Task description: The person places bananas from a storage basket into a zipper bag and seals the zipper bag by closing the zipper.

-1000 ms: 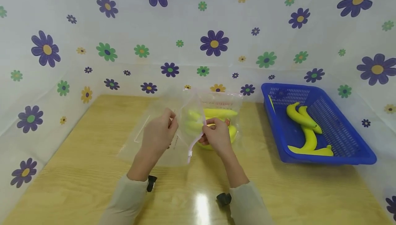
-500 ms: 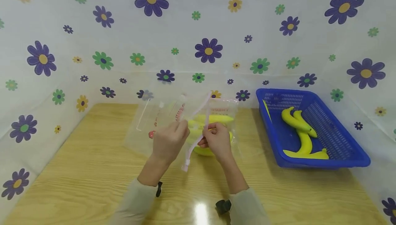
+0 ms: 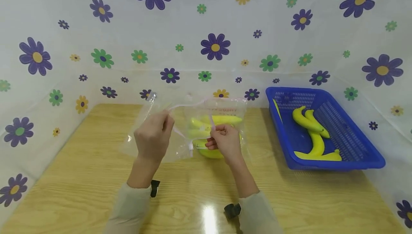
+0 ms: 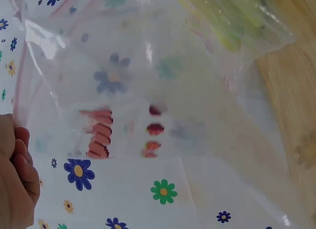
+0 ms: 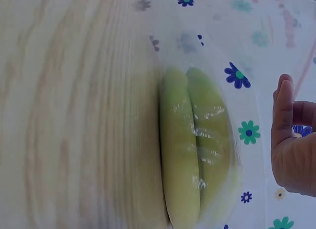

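An unfilled clear slider zip bag (image 3: 140,141) with a pink-edged mouth is held up between my hands. My left hand (image 3: 149,139), fingers curled, grips the left lip of its mouth. On the opposite lip, my right hand (image 3: 226,141) pinches the pink edge between thumb and fingers. The mouth gapes between them, its white slider (image 3: 191,147) hanging at the near corner. Red printing (image 4: 101,133) shows on the bag in the left wrist view. Just behind my right hand lies a second clear bag (image 3: 239,103) with several yellow bananas (image 3: 226,119) inside, partly covered by the first.
At the right of the wooden table (image 3: 180,198) stands a blue plastic basket (image 3: 357,133) with several loose bananas (image 3: 317,144) in it. A white flower-printed cloth (image 3: 183,19) encloses the back and sides.
My left hand first came closer to the right hand, then pulled back left, and the bag's mouth now gapes wider. The right hand has kept its pinch in nearly the same place.
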Demonstrator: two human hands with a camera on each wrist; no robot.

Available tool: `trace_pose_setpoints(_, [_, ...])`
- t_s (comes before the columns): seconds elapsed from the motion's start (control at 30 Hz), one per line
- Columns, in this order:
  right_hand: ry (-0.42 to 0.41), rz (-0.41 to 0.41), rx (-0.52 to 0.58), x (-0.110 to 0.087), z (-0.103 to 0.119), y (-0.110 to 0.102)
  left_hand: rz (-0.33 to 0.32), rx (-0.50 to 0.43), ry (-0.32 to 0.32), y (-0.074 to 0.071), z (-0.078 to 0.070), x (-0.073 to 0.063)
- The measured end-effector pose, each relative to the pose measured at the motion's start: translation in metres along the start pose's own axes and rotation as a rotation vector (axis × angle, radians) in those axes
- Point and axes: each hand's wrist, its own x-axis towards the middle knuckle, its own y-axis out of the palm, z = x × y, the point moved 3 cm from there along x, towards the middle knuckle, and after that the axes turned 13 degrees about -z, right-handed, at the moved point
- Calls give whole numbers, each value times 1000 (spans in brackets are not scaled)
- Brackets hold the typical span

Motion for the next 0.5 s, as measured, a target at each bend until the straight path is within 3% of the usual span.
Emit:
trace_pose_setpoints(0.13, [0, -34, -10, 5, 4, -7, 72, -8, -182, -5, 17, 4])
trace_pose_setpoints(0.27, [-18, -77, -57, 7, 11, -16, 102, 11, -278, -9, 25, 6])
trace_pose_setpoints(0.37, [-64, -108, -106, 7, 15, -22, 107, 37, -278, -9, 20, 8])
trace_pose_setpoints(0.5, [-143, -106, -158, 6, 17, -23, 168, 27, -182, -5, 2, 10])
